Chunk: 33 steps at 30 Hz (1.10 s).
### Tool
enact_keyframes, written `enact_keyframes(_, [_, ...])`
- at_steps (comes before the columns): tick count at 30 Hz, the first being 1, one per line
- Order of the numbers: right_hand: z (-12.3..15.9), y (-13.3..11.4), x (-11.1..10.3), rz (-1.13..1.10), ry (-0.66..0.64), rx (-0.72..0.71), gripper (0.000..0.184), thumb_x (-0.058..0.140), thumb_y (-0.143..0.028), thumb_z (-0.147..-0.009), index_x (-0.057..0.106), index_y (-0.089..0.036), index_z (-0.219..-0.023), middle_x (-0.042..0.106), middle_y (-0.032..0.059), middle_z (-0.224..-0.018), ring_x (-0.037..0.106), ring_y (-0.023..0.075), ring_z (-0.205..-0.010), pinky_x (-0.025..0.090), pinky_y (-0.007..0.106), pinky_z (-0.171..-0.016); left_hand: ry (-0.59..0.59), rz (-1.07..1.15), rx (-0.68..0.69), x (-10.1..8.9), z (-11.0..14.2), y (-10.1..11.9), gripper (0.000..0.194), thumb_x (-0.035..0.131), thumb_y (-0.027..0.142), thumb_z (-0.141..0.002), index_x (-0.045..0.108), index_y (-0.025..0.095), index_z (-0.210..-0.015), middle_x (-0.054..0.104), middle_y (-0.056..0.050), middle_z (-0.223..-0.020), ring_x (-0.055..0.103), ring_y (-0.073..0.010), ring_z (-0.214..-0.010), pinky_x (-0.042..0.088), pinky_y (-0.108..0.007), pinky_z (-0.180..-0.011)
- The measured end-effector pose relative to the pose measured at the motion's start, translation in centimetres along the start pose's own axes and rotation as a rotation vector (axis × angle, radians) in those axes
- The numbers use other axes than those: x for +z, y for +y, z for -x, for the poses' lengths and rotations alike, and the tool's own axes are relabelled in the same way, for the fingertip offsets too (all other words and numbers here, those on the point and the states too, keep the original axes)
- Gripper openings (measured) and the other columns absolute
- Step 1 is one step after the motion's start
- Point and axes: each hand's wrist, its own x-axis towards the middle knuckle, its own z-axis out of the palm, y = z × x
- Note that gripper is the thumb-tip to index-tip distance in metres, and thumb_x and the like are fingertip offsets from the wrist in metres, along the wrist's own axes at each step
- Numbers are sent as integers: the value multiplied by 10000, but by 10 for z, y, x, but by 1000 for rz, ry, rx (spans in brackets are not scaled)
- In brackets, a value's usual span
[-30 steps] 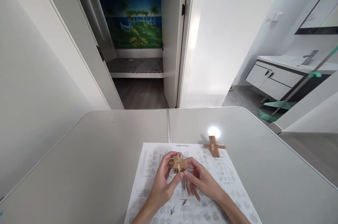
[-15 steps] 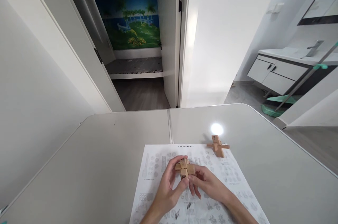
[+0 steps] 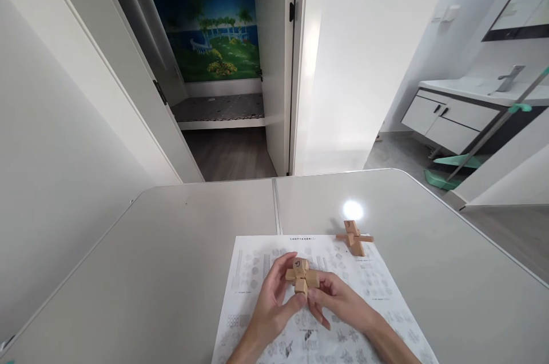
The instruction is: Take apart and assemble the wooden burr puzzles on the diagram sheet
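Both my hands hold a small wooden cross-shaped burr puzzle point(image 3: 302, 277) just above a printed instruction sheet point(image 3: 253, 272). My left hand point(image 3: 272, 301) curls round its left side, with the thumb under it. Fingertips of my right hand point(image 3: 338, 301) pinch its right and lower side. A second wooden cross puzzle point(image 3: 354, 237) lies on the sheet's far right corner, apart from both hands.
The grey table point(image 3: 171, 250) has a seam down its middle and rounded far corners. Beyond it an open doorway point(image 3: 223, 67) shows a landscape mural. At the right are a vanity with a tap point(image 3: 467, 107) and a green mop point(image 3: 454, 167).
The wooden puzzle has been turned in my fingers and now shows a flat cross face upward. My hands have shifted slightly to the right. The camera has tilted a little.
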Motion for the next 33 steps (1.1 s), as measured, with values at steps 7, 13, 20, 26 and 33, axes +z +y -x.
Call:
enact_keyframes(7, [2, -1, 3, 55, 2, -3, 411, 565, -601, -1048, 636, -202, -979, 565, -59, -610, 474, 101, -427, 418, 276, -558, -2, -10, 13, 1, 0, -3, 719, 879, 519, -826, 570, 287, -1433, 622, -135, -1423, 567, -367, -1358, 411, -489, -1180])
enact_keyframes(13, [5, -2, 5, 91, -3, -14, 414, 522, -599, -1070, 623, -208, -975, 495, -82, -589, 382, 93, -433, 398, 280, -583, -12, -66, 19, -1, 1, -2, 750, 863, 559, -829, 562, 270, -1452, 625, -144, -1400, 575, -362, -1325, 421, -479, -1157])
enact_keyframes(20, [4, -8, 5, -11, -117, 8, 506, 592, -694, -987, 643, -192, -944, 625, -9, -670, 507, 120, -490, 434, 265, -537, -96, 106, -50, -1, 2, 1, 835, 902, 612, -754, 588, 280, -1453, 625, -161, -1427, 593, -389, -1311, 477, -490, -1099])
enact_keyframes(26, [4, -11, 5, 2, -60, -17, 524, 642, -704, -949, 700, -189, -866, 587, -19, -662, 491, 120, -509, 437, 263, -533, -55, 85, -33, 1, -1, 4, 750, 927, 562, -741, 651, 268, -1373, 674, -142, -1325, 639, -361, -1215, 535, -464, -1025])
enact_keyframes(33, [3, -6, 5, 48, 33, -34, 472, 573, -647, -1023, 644, -204, -873, 559, -45, -598, 470, 125, -509, 452, 285, -605, 35, -23, 51, 0, -4, -1, 711, 930, 494, -757, 622, 263, -1354, 656, -140, -1366, 600, -374, -1300, 448, -490, -1142])
